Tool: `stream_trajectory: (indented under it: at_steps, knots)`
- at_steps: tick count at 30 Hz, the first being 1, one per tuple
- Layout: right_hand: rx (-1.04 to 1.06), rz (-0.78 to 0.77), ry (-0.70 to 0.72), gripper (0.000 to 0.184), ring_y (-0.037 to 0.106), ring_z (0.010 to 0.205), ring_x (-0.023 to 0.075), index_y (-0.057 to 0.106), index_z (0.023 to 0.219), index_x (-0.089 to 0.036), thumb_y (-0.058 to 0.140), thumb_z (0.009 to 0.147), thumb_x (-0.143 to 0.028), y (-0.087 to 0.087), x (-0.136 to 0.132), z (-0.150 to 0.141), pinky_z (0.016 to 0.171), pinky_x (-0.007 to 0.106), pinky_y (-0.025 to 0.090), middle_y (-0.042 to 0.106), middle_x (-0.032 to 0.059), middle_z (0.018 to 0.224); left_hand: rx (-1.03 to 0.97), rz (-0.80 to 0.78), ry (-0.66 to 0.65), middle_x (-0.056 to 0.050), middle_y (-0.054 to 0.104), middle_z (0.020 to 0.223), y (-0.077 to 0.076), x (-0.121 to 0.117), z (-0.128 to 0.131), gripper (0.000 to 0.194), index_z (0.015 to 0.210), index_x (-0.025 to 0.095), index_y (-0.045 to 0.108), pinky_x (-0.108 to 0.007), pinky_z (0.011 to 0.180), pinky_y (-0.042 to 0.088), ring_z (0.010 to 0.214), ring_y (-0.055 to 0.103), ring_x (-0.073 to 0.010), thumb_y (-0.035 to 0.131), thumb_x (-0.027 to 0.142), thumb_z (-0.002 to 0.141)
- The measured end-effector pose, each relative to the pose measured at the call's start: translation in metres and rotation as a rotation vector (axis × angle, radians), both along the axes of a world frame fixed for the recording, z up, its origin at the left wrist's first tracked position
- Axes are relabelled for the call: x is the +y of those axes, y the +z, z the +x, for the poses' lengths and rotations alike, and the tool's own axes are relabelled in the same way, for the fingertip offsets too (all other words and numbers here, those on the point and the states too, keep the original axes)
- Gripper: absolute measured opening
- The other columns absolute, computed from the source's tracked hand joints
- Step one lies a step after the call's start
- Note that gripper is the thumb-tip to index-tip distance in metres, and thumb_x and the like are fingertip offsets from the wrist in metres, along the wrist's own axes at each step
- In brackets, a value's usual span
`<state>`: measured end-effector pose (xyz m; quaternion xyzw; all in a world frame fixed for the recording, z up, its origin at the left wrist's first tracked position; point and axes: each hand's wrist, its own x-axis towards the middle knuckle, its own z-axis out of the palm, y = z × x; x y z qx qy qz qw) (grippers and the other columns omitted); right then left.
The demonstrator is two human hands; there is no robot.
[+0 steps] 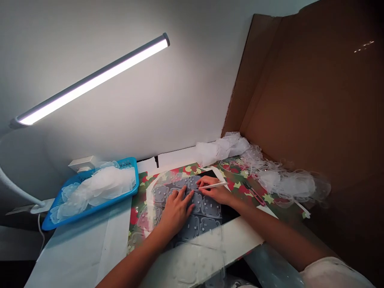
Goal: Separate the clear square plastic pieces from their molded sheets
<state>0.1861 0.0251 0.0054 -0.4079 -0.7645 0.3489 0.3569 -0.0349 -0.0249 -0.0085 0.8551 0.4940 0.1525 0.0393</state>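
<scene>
My left hand [177, 210] lies flat on a grey moulded plastic sheet [210, 208], its fingers spread and pressing on the raised shapes. My right hand [213, 191] rests on the far part of that sheet and pinches a thin white stylus-like tool [216, 185]. The tool's tip points left, close to the fingers of my left hand. Beneath the sheet is a mat printed in red, green and yellow [237, 180]. My hands hide part of the sheet.
A blue tray [102, 208] holds crumpled translucent plastic. Similar scraps [285, 184] lie heaped at the right against a brown cardboard panel [300, 80]. A pink-handled tool [255, 194] sits on the mat. A white strip [204, 256] crosses the front, and a lit lamp bar [93, 80] hangs above.
</scene>
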Motion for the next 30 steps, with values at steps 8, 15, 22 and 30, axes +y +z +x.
stream_trajectory:
  at_steps: [8, 15, 22, 30]
  knots:
    - [-0.096, 0.068, 0.029, 0.011, 0.057, 0.081, 0.0186, 0.058, 0.073, -0.02, 0.057, 0.083, -0.024, -0.008, 0.004, -0.015, 0.073, 0.031, 0.043, 0.065, 0.0041, 0.09, 0.075, 0.006, 0.036, -0.008, 0.041, 0.15, -0.008, -0.008, 0.0, 0.044, 0.138, 0.033, 0.05, -0.054, 0.098, 0.041, 0.126, 0.041, -0.035, 0.047, 0.037, 0.095]
    - [-0.136, 0.076, 0.043, 0.015, 0.059, 0.084, 0.0197, 0.056, 0.07, -0.02, 0.052, 0.084, -0.02, -0.01, -0.004, -0.017, 0.076, 0.033, 0.045, 0.065, 0.0058, 0.096, 0.077, -0.048, 0.034, -0.01, 0.036, 0.154, -0.005, -0.008, 0.001, 0.042, 0.137, 0.034, 0.05, -0.057, 0.098, 0.04, 0.13, 0.041, -0.0366, 0.046, 0.036, 0.095]
    - [-0.098, 0.086, -0.106, 0.014, 0.061, 0.082, 0.0225, 0.063, 0.081, -0.022, 0.052, 0.086, -0.028, -0.01, 0.015, 0.003, 0.075, 0.035, 0.045, 0.07, 0.0069, 0.091, 0.057, -0.05, 0.023, -0.008, 0.036, 0.154, -0.007, -0.011, -0.001, 0.04, 0.135, 0.034, 0.053, -0.055, 0.098, 0.039, 0.127, 0.042, -0.0353, 0.046, 0.035, 0.095]
    - [0.129, -0.05, -0.433, 0.025, 0.057, 0.07, 0.0185, 0.055, 0.067, -0.02, 0.059, 0.079, -0.042, 0.024, 0.027, 0.052, 0.063, 0.029, 0.04, 0.072, 0.0054, 0.084, -0.46, -0.422, 0.057, -0.011, 0.072, 0.105, 0.02, 0.037, 0.008, 0.048, 0.089, 0.018, 0.074, -0.038, 0.086, 0.045, 0.096, 0.059, -0.0284, 0.046, 0.056, 0.089]
